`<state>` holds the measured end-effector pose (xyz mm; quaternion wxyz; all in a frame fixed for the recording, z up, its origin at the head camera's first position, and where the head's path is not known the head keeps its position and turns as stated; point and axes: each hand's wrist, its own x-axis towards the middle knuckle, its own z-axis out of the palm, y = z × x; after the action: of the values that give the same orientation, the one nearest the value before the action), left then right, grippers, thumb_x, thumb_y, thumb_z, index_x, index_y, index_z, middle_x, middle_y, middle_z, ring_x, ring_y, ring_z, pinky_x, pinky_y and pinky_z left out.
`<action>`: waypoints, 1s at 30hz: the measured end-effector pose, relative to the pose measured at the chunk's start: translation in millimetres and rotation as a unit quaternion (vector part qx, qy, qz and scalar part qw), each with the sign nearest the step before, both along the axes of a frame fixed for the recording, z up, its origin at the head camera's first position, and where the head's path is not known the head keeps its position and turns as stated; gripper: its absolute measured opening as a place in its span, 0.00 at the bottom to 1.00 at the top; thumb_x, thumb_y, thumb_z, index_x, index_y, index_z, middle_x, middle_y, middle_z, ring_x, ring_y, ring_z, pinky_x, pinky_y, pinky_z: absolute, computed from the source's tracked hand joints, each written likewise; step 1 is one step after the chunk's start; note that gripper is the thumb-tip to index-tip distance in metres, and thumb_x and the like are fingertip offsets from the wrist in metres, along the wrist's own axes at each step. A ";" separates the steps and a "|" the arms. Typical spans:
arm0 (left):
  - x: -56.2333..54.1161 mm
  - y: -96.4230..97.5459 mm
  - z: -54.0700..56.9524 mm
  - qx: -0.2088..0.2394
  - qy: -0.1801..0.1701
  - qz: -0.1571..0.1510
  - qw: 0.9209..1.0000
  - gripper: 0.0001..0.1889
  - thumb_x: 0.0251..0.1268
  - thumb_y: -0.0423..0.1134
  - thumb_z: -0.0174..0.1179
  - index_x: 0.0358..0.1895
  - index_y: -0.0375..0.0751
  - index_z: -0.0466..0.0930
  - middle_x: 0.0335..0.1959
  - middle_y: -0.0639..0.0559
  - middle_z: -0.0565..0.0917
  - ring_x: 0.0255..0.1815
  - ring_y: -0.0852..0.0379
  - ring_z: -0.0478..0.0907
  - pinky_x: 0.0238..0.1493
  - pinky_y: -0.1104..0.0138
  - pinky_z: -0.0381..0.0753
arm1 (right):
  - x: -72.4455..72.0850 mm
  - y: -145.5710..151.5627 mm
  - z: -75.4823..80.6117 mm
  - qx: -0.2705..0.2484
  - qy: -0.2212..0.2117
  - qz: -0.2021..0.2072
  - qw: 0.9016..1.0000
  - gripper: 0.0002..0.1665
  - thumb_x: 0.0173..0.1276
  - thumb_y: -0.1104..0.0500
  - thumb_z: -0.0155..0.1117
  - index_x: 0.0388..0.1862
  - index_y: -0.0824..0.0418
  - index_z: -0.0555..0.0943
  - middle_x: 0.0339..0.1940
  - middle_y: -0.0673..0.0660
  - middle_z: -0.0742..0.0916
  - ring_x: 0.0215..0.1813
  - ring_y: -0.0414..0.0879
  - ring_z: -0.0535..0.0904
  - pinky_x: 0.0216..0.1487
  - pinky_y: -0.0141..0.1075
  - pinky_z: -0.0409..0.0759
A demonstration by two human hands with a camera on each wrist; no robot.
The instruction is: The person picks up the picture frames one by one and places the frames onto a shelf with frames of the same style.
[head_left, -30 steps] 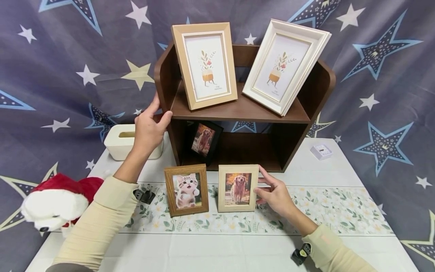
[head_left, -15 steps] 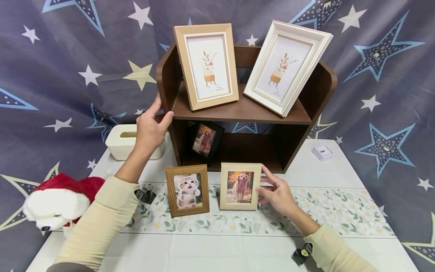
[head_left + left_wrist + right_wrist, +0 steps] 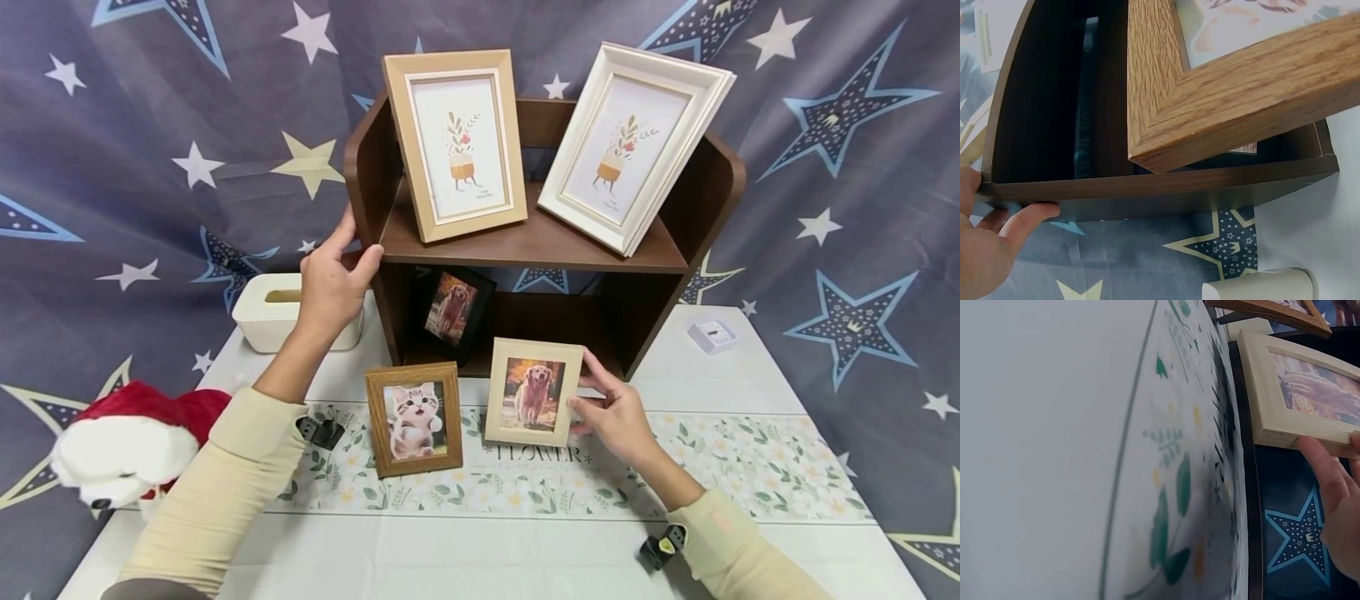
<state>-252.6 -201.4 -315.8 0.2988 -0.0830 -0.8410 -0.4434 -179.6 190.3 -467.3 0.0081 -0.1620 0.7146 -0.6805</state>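
Observation:
My right hand [image 3: 615, 417] pinches the right side of a pale wood picture frame [image 3: 497, 392] with a dog photo, held above the floral runner and in front of the shelf. In the right wrist view a finger lies along the edge of the same picture frame [image 3: 1263, 394]. My left hand [image 3: 330, 279] grips the left side panel of the dark brown shelf [image 3: 367, 179], thumb at its front edge, fingers behind. The left wrist view shows that thumb on the shelf [image 3: 1116, 189]. A brown wood frame [image 3: 375, 425] with a kitten photo stands on the runner.
On the upper board lean a tan frame [image 3: 411, 150] and a white frame [image 3: 581, 129]. A black frame [image 3: 468, 325] stands in the lower compartment. Around the shelf are a white tissue box [image 3: 262, 325], a small clock [image 3: 712, 335] and a plush dog [image 3: 127, 450] in red.
My right hand has lifted the pale wood picture frame and moved it slightly right, toward the shelf, uncovering lettering on the runner. My left hand stays on the shelf.

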 end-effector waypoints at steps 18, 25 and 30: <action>-0.3 0.3 -0.3 -0.002 -0.002 -0.004 1.000 0.34 0.71 0.38 0.62 0.78 0.62 0.64 0.67 0.46 0.80 0.57 0.48 0.85 0.57 0.53 0.85 | -9.9 -8.7 0.3 0.004 -0.024 -0.049 0.998 0.49 0.68 0.75 0.62 0.83 0.51 0.58 0.59 0.74 0.83 0.45 0.41 0.90 0.34 0.56 0.88; 0.0 -0.2 -0.7 -0.002 -0.002 -0.002 1.000 0.34 0.71 0.38 0.62 0.78 0.61 0.64 0.67 0.45 0.81 0.57 0.48 0.85 0.57 0.53 0.85 | -14.1 -10.5 3.7 0.006 -0.012 -0.062 0.998 0.49 0.68 0.76 0.62 0.83 0.51 0.58 0.60 0.77 0.82 0.42 0.42 0.90 0.33 0.59 0.87; 0.5 -0.2 -0.1 0.000 -0.005 -0.002 1.000 0.34 0.71 0.38 0.61 0.78 0.61 0.63 0.67 0.46 0.80 0.56 0.47 0.85 0.56 0.54 0.85 | -17.0 -11.1 5.8 0.010 -0.010 -0.085 0.996 0.50 0.67 0.75 0.64 0.83 0.47 0.60 0.58 0.72 0.84 0.41 0.40 0.90 0.31 0.54 0.88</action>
<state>-252.1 -201.6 -315.8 0.2939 -0.0826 -0.8422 -0.4444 -196.6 179.1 -461.4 -0.0407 -0.0942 0.7323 -0.6732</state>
